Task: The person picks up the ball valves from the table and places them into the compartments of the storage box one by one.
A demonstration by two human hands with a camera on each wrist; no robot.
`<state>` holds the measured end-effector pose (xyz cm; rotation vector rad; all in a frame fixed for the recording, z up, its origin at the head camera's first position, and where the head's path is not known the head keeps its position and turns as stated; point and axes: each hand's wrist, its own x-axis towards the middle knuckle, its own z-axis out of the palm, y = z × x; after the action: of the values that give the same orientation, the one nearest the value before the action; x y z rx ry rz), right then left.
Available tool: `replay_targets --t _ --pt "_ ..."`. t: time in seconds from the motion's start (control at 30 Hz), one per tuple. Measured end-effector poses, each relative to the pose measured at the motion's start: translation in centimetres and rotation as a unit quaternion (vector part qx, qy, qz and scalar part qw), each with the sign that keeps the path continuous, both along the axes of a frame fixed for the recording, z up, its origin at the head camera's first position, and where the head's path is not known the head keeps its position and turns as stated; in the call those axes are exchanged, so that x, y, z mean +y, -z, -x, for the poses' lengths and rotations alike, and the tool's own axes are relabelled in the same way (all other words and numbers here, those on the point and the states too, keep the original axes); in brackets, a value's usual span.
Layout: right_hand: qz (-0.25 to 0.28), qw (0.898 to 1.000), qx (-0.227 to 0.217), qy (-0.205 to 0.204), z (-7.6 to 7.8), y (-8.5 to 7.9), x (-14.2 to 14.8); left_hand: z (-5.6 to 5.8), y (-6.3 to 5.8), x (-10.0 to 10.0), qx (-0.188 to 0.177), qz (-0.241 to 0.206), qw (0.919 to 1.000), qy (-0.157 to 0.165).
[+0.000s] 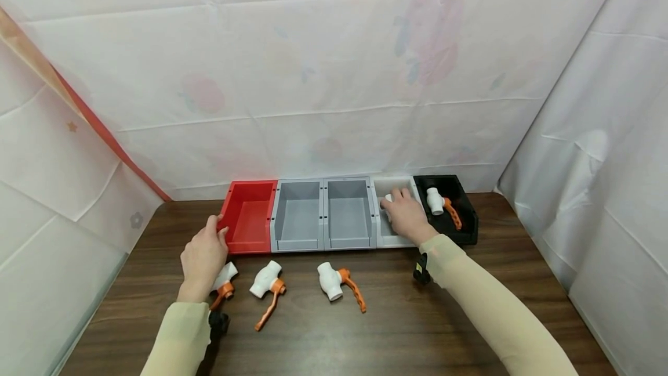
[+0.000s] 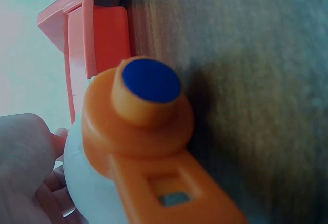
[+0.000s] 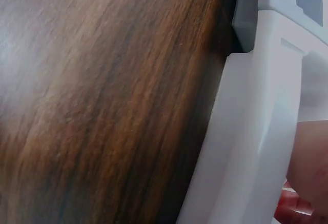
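My left hand (image 1: 202,255) is at the left side of the red bin (image 1: 247,247), its thumb and fingers at the rim. Below that wrist lies a white ball valve (image 1: 227,273) with an orange handle; its blue-capped orange hub (image 2: 152,80) looms large in the left wrist view. My right hand (image 1: 407,215) reaches down into the white bin (image 1: 392,241), its fingers around a white piece, apparently another valve, mostly hidden by the hand. In the right wrist view, the white bin's wall (image 3: 256,131) covers most of the fingers.
Two grey bins (image 1: 298,245) stand between the red and white ones. A black bin (image 1: 469,225) at the right end holds a valve (image 1: 435,202). Two more valves, one at left (image 1: 267,279) and one at centre (image 1: 330,281), lie on the wooden table (image 1: 396,329). Hanging cloth (image 1: 334,74) encloses the table.
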<state>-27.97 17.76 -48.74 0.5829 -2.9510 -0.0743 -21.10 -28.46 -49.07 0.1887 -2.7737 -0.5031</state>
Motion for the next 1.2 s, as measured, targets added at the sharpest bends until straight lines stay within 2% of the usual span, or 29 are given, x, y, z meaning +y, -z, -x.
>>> replay_targets --t 0.3,0.43,0.6,0.9,1.2 --pt "0.007 1.000 -0.020 0.022 0.3 0.2 -0.3 0.0 -0.1 0.0 -0.001 0.000 1.0000 0.002" --pt "0.016 0.999 -0.015 0.025 0.5 0.4 -0.3 0.0 -0.1 0.1 0.004 0.001 1.0000 0.004" --pt "0.031 0.998 -0.036 0.040 0.5 0.4 -0.4 -0.1 0.0 0.0 0.009 0.001 1.0000 0.005" --pt "0.107 0.989 -0.070 0.080 0.1 0.7 -0.8 0.0 -0.1 0.2 0.000 -0.003 1.0000 0.003" --pt "0.179 0.979 -0.030 0.095 0.0 1.8 -0.9 -0.1 0.0 0.3 0.000 -0.003 1.0000 0.005"
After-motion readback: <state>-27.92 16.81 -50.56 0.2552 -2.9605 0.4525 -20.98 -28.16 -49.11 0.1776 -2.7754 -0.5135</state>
